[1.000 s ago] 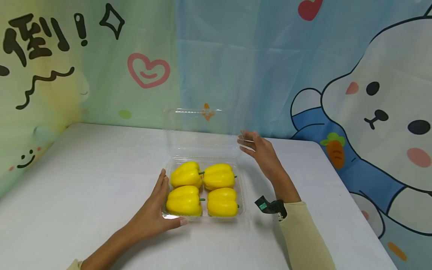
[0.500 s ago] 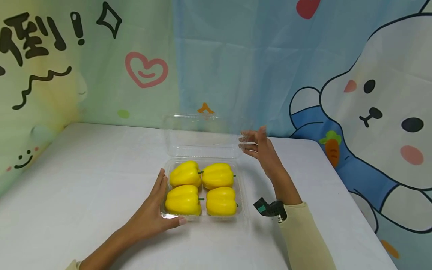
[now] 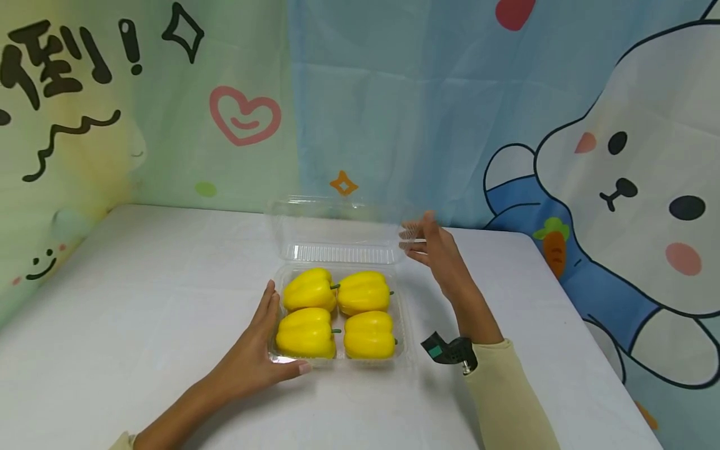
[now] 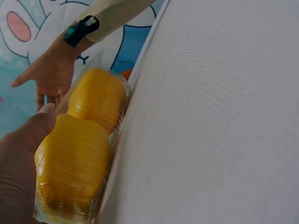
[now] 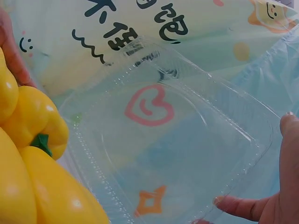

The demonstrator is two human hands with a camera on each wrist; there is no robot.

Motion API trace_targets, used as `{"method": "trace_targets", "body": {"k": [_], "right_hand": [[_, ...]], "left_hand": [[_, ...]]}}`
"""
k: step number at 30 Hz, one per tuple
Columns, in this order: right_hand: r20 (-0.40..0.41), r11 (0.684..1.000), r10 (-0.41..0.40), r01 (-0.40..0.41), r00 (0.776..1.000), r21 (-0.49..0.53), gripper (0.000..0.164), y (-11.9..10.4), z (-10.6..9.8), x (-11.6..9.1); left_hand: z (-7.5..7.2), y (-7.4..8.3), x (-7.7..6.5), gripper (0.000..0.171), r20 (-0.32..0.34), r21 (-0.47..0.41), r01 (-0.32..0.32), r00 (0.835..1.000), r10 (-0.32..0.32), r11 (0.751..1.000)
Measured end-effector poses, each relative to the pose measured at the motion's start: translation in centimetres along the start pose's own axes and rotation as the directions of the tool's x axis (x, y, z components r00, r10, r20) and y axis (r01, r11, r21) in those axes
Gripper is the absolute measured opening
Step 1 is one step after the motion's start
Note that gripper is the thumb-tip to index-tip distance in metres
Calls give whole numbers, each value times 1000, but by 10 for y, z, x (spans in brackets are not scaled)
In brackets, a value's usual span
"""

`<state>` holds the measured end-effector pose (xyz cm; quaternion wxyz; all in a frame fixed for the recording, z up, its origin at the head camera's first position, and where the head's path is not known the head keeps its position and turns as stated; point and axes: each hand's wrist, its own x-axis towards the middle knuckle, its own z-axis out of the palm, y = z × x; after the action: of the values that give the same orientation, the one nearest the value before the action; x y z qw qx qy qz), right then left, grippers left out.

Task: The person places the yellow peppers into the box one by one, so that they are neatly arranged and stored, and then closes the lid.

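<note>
A clear plastic clamshell box sits on the table with several yellow bell peppers in its base, in two rows. Its transparent lid stands raised at the back. Along the box's left side my left hand rests with long fingers, its thumb across the front left corner; the left wrist view shows this thumb at the rim. At the lid's right edge is my right hand, fingers extended and partly seen through the plastic. In the right wrist view a fingertip touches the lid's edge.
A white table lies under the box. Behind it hangs a printed cloth backdrop with hearts, lettering and a large cartoon animal. A dark strap with a small device is on the right wrist.
The lid's upper edge has dropped lower in the head view, so its tilt has changed. The right hand stays beside it, with small finger and thumb shifts. The left hand and peppers hold still.
</note>
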<state>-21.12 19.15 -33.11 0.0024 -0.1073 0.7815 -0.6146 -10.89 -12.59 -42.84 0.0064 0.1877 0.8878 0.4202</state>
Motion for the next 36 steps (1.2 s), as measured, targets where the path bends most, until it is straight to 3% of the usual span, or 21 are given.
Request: {"method": "trace_targets", "body": {"k": [16,23,29,36], "right_hand": [[21,994,-60,62,998,-89,78,3,-3,-9],[38,994,-89,91,995,-62,100,5,-5,-16],[48,991,-108,111,993,-70,94,6,-6,-20],[126,981,-179,188,976,-58,98,19,-7,-21]], "left_hand": [[0,-1,1,126,-1,-2,12,1000,-12,1000],[1,0,2,126,4,1,13,1000,-13,1000],[2,2,2,126,11,-1,11,1000,-11,1000],[1,1,3,127,-5,13,15,1000,-15,1000]]}}
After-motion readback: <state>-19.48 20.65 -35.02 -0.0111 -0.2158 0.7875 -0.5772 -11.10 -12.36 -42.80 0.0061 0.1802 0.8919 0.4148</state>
